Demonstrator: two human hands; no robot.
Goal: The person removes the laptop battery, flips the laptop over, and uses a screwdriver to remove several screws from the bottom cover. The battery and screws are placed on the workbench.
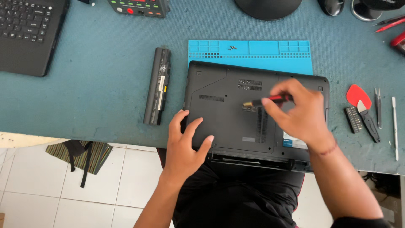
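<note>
Black laptop (236, 114) lying upside down on the blue-green counter (105, 84), its far edge over a bright blue mat (261, 52), its near edge hanging just past the counter's front. Left hand (183, 143) spread flat and open on the near left corner of the underside, fingers splayed, gripping nothing. Right hand (301, 112) closed around a red-and-black screwdriver (270, 100), held nearly level, tip pointing left and resting on or just above the base panel beside the long vent slots; contact too blurred to tell. A few small screws (231, 47) sitting in a tray compartment at the mat's far edge. Long black battery pack (157, 85) lying on the counter just left of the laptop, apart from it. To the right, well apart from the hands: a red pick (357, 95), a black bit holder (352, 119), a dark-handled scraper (369, 120), tweezers (378, 107) and a thin pale spudger (395, 126). Second laptop (29, 33), keyboard up, at the far left corner. Round black stand base (268, 8) at the far edge. White floor tiles (63, 190) below the counter.
</note>
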